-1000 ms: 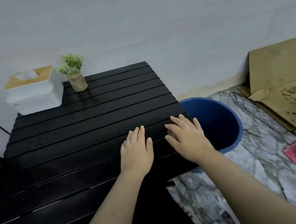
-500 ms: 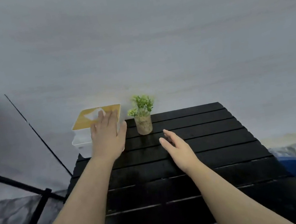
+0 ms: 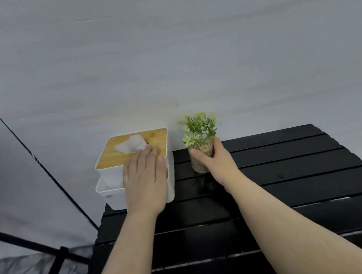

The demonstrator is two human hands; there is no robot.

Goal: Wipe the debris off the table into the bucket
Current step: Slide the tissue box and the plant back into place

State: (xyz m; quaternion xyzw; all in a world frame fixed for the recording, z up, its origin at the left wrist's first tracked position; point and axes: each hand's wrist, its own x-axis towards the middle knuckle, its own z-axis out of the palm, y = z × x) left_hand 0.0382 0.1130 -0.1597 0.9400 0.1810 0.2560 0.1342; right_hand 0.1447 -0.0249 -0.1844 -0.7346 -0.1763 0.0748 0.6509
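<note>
A black slatted table (image 3: 298, 165) fills the lower right. At its far left corner stands a white tissue box (image 3: 110, 190) with a wooden lid, a white tissue (image 3: 130, 143) sticking up from the slot. My left hand (image 3: 145, 180) lies over the box, its fingertips at the tissue's base; whether they pinch it I cannot tell. To the right, my right hand (image 3: 215, 162) grips a small glass pot holding a green plant (image 3: 199, 129). The bucket is out of view.
A pale wall runs close behind the table. Black tripod legs (image 3: 26, 246) and a thin black rod (image 3: 45, 170) stand to the left over a grey marbled floor. A small speck (image 3: 281, 177) lies on a slat at the right.
My view has settled on the table's far end. My left hand came down onto the tissue box lid. My right hand moved forward and closed round the plant pot.
</note>
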